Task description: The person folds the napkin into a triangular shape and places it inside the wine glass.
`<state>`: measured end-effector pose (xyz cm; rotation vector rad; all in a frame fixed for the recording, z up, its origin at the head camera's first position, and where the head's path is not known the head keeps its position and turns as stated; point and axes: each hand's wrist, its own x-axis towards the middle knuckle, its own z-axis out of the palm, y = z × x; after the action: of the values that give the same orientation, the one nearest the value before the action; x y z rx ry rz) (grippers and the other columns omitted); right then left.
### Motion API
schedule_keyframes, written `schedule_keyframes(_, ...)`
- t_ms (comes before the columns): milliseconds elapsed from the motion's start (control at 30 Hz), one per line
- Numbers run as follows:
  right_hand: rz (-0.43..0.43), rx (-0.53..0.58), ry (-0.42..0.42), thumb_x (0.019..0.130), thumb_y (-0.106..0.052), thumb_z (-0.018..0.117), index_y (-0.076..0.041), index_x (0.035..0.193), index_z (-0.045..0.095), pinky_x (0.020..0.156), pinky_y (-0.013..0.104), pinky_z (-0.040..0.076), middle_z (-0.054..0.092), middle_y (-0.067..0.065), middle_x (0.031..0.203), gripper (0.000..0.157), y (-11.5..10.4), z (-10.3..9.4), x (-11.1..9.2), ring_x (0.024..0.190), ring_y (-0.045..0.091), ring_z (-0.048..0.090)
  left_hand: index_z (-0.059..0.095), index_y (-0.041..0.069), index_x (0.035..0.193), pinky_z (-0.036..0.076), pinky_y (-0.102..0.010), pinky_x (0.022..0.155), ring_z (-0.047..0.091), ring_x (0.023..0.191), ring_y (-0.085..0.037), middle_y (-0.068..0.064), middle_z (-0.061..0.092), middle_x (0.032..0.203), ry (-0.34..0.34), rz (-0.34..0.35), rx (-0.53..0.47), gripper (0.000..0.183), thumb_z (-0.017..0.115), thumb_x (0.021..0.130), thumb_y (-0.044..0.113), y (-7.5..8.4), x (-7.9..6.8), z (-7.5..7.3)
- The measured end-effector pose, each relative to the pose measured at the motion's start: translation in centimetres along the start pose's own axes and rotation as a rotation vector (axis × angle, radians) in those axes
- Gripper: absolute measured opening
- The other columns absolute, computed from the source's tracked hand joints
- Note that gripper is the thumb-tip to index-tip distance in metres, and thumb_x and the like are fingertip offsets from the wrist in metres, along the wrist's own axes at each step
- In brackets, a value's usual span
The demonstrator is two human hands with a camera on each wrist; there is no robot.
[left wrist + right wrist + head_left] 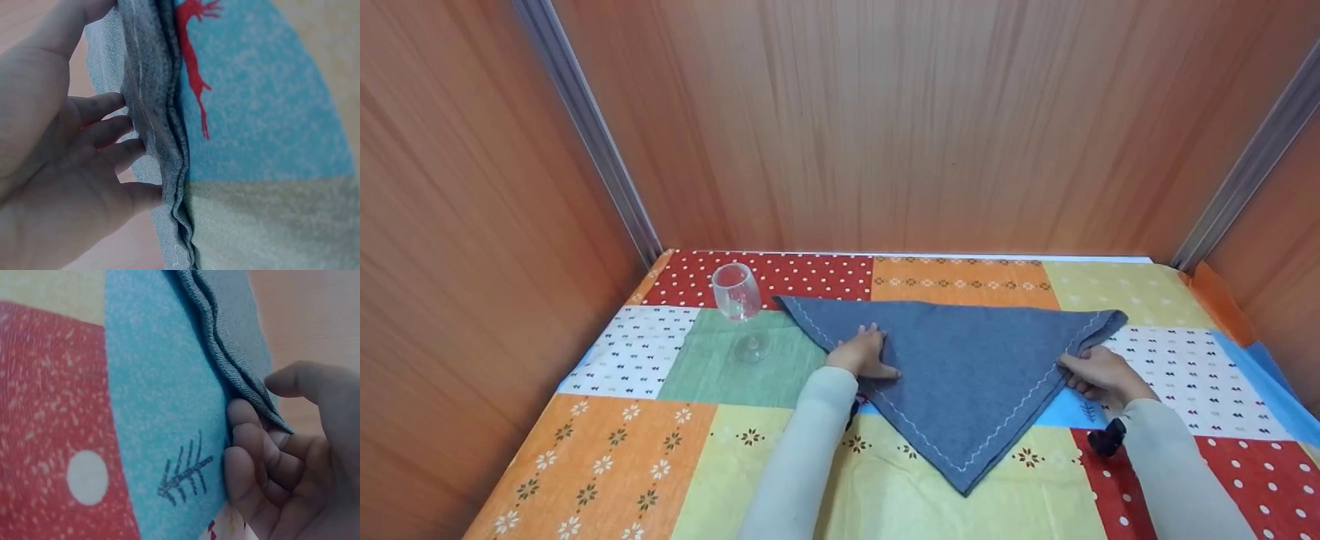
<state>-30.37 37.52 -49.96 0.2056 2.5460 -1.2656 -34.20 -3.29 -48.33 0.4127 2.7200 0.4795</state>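
A grey-blue cloth (960, 367) with pale stitching near its edges lies folded into a triangle, its point toward the near side. My left hand (864, 354) rests on the cloth's left slanting edge with the fingers spread. In the left wrist view those fingers (107, 132) lie straight against the layered edge. On the opposite side my right hand (1102, 373) pinches the right edge, thumb on top and curled fingers underneath. The right wrist view shows the cloth's layered edge (225, 354) between thumb and fingers. The right corner of the cloth is slightly turned over.
A clear stemmed glass (739, 296) stands upright left of the cloth, near its left corner. A patchwork tablecloth (780, 450) in several colours covers the table. Wood-grain panels (885, 127) rise behind the table and on both sides.
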Motion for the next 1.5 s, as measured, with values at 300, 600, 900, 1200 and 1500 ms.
schedule_keyframes(300, -0.049, -0.002, -0.022, 0.102, -0.024, 0.056, -0.003, 0.079, 0.056, 0.054, 0.026, 0.054, 0.061, 0.004, 0.066, 0.031, -0.3, 0.8, -0.2, 0.057, 0.011, 0.06, 0.027, 0.007, 0.158, 0.016, -0.054, 0.118, 0.011, 0.152, -0.028, -0.013, 0.015, 0.166, 0.006, -0.02, 0.003, 0.086, 0.068, 0.094, 0.047, -0.4, -0.1, 0.1)
schedule_keyframes(600, -0.073, 0.033, -0.03, 0.103, -0.024, 0.055, -0.004, 0.078, 0.056, 0.055, 0.026, 0.054, 0.06, 0.003, 0.066, 0.032, -0.5, 1.1, 0.0, 0.058, 0.011, 0.06, 0.033, 0.003, 0.155, 0.02, -0.047, 0.119, 0.017, 0.151, -0.03, -0.015, 0.022, 0.163, 0.018, 0.009, -0.055, 0.073, 0.062, 0.099, 0.039, -1.8, 0.0, -0.8)
schedule_keyframes(900, -0.07, 0.103, -0.046, 0.104, -0.023, 0.054, -0.003, 0.085, 0.055, 0.058, 0.026, 0.053, 0.058, 0.003, 0.07, 0.029, -0.4, 1.2, 0.0, 0.061, 0.011, 0.058, 0.067, -0.002, 0.117, 0.053, -0.044, 0.085, 0.063, 0.093, -0.029, -0.017, 0.066, 0.108, 0.218, -0.148, -0.288, 0.03, 0.068, 0.095, 0.019, -4.2, -1.0, -2.2)
schedule_keyframes(1200, -0.071, 0.036, -0.007, 0.104, -0.025, 0.054, -0.001, 0.087, 0.055, 0.06, 0.027, 0.054, 0.059, 0.005, 0.072, 0.03, 0.1, 1.3, -0.2, 0.063, 0.013, 0.059, 0.046, -0.01, 0.139, 0.047, -0.054, 0.098, 0.052, 0.118, -0.04, -0.031, 0.048, 0.132, 0.362, -0.385, -0.299, 0.063, 0.074, 0.092, 0.022, -5.5, -1.6, -2.3)
schedule_keyframes(1500, -0.045, 0.04, 0.026, 0.104, -0.027, 0.055, -0.001, 0.088, 0.053, 0.059, 0.029, 0.052, 0.058, 0.006, 0.075, 0.031, -0.2, 1.5, -0.5, 0.064, 0.015, 0.057, 0.052, -0.006, 0.134, 0.05, -0.049, 0.096, 0.06, 0.116, -0.036, -0.024, 0.06, 0.127, 0.436, -0.315, -0.467, 0.049, 0.072, 0.093, 0.012, -6.1, -1.1, -1.3)
